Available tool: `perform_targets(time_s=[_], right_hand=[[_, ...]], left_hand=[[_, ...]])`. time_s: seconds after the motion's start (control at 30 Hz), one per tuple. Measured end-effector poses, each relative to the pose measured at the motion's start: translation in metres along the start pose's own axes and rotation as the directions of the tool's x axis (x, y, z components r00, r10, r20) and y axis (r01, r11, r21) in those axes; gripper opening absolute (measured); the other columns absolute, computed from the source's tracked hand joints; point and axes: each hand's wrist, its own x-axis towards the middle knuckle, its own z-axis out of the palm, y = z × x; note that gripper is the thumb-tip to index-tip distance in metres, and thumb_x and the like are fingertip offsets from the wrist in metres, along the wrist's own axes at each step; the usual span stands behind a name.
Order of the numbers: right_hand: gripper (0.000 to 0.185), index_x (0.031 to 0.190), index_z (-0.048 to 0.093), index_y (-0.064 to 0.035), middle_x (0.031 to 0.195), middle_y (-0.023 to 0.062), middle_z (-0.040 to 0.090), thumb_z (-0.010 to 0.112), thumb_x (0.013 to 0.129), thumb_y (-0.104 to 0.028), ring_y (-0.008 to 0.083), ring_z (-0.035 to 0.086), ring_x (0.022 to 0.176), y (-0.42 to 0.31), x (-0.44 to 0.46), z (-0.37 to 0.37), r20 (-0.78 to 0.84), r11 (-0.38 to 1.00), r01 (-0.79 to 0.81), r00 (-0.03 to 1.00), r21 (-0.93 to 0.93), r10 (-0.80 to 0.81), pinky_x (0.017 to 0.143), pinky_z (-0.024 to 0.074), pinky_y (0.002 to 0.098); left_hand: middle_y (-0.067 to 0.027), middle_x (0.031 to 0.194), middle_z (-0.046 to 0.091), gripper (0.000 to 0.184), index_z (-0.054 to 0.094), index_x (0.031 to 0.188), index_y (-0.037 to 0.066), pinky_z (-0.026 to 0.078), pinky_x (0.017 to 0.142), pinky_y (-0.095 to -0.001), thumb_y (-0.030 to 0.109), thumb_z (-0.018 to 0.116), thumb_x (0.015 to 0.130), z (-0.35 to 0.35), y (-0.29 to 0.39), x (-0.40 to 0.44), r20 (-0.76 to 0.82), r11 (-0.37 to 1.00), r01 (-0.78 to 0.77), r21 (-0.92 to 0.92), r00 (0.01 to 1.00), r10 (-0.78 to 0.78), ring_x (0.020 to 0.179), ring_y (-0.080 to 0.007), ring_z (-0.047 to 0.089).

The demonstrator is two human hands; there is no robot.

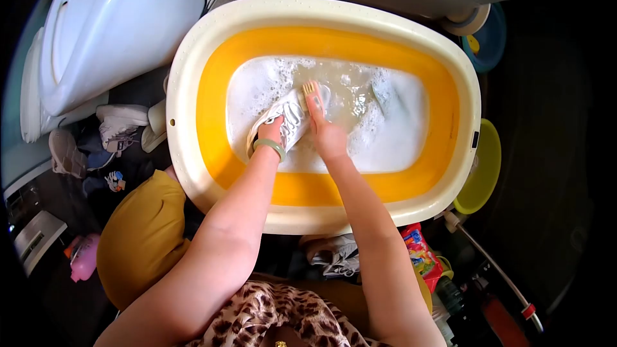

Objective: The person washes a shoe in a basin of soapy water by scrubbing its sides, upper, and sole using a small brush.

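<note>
Soapy water with white foam lies in the cream and orange tub [321, 216]. Over the water, my left hand [270, 130] is partly inside a white lace-up shoe [292, 119] and holds it, toe pointing up and right. A green bangle [270, 148] circles my left wrist. My right hand [322, 125] grips a small brush [311, 88] against the right side of the shoe. A pale greenish item [387, 97] lies partly under the foam on the right.
Shoes [121, 125] are on the floor at the left, near a white basin [128, 19]. Another shoe [334, 255] lies below the tub. A green basin [483, 167], a red packet [421, 254] and a metal pole [495, 265] are at the right.
</note>
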Motion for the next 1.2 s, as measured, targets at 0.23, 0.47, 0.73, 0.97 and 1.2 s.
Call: perform_targets(time_s=[0.23, 0.47, 0.73, 0.97, 1.2], right_hand=[[0.047, 0.135, 0.039, -0.0354, 0.057, 0.0139, 0.057, 0.049, 0.09, -0.025, 0.0338, 0.055, 0.047, 0.038, -0.01, -0.025, 0.209, 0.949, 0.215, 0.963, -0.231, -0.167, 0.046, 0.0441, 0.0444], [0.049, 0.137, 0.034, -0.038, 0.059, 0.0143, 0.056, 0.048, 0.092, -0.026, 0.0323, 0.055, 0.049, 0.027, -0.027, 0.006, 0.095, 0.992, 0.116, 0.988, 0.042, -0.12, 0.047, 0.0437, 0.0435], [0.045, 0.136, 0.037, -0.0362, 0.056, 0.0122, 0.057, 0.046, 0.093, -0.028, 0.0305, 0.054, 0.046, 0.018, 0.001, 0.004, -0.026, 0.997, 0.023, 0.999, -0.076, -0.025, 0.043, 0.042, 0.0417], [0.046, 0.136, 0.037, -0.0372, 0.053, 0.0111, 0.053, 0.048, 0.092, -0.027, 0.0275, 0.053, 0.044, 0.044, -0.015, -0.023, 0.178, 0.942, 0.316, 0.939, -0.115, -0.294, 0.041, 0.0402, 0.0407], [0.05, 0.137, 0.033, -0.0372, 0.053, 0.0124, 0.054, 0.048, 0.092, -0.025, 0.0301, 0.054, 0.045, 0.0, -0.016, 0.02, -0.087, 0.982, 0.16, 0.985, 0.1, -0.152, 0.043, 0.0428, 0.0412]], left_hand=[[-0.0127, 0.107, 0.061, 0.045, 0.054, 0.116, -0.004, 0.047, 0.075, -0.031, 0.018, 0.067, 0.079, -0.005, -0.009, 0.01, -0.071, 0.994, 0.042, 0.1, 0.997, -0.035, 0.087, -0.0211, 0.06], [-0.0131, 0.107, 0.06, 0.048, 0.053, 0.117, -0.005, 0.046, 0.077, -0.0315, 0.022, 0.067, 0.079, -0.001, 0.003, -0.002, -0.012, 0.994, 0.055, 0.09, 0.998, -0.054, 0.09, -0.0213, 0.058], [-0.0118, 0.107, 0.06, 0.036, 0.054, 0.115, -0.001, 0.05, 0.077, -0.0335, 0.008, 0.063, 0.081, 0.0, 0.002, -0.002, -0.053, 0.996, 0.076, 0.056, 0.996, -0.073, 0.091, -0.0224, 0.06], [-0.0123, 0.107, 0.06, 0.037, 0.054, 0.116, 0.0, 0.052, 0.075, -0.035, 0.008, 0.063, 0.081, -0.001, 0.002, 0.002, -0.044, 0.995, 0.099, 0.0, 0.994, -0.099, 0.092, -0.0231, 0.06], [-0.0131, 0.107, 0.06, 0.036, 0.053, 0.116, -0.002, 0.052, 0.077, -0.0353, 0.007, 0.062, 0.082, 0.001, 0.002, 0.001, -0.021, 0.999, 0.043, 0.002, 0.999, -0.043, 0.092, -0.0247, 0.061]])
